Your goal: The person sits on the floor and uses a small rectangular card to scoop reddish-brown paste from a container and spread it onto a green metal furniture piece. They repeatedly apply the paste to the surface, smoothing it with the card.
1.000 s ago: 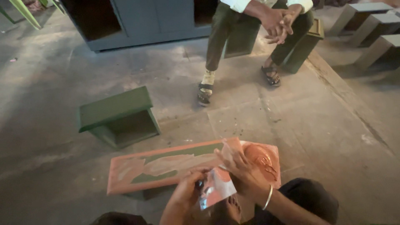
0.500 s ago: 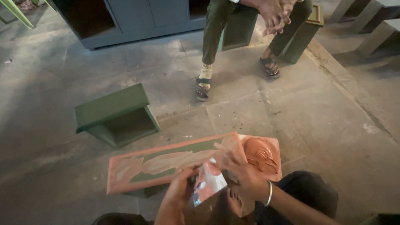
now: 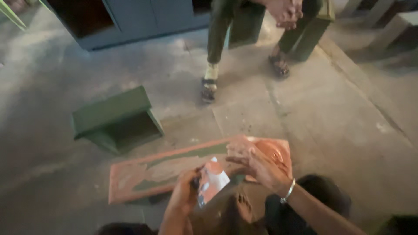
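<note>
A left hand (image 3: 185, 196) grips a small orange-and-white crumpled packet (image 3: 212, 182) just above the near edge of a long terracotta-coloured carved relief panel (image 3: 174, 169), while the right hand (image 3: 257, 163) hovers beside it, fingers spread.

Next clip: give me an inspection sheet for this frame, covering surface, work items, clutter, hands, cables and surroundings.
Surface: bare concrete floor, stained and cracked.
Work items: long terracotta-coloured relief panel lying flat, patches of green on it; small orange-and-white packet held over its near edge.
Clutter: green box-shaped stool on its side, left of the panel.
Hands: left hand grips the packet; right hand, with a metal bangle at the wrist, rests open on the panel's right end by the packet.
Cables: nothing seen.
Surroundings: another person sitting opposite, green trousers, sandals, hands clasped; grey-blue cabinet behind; more stools top right.
</note>
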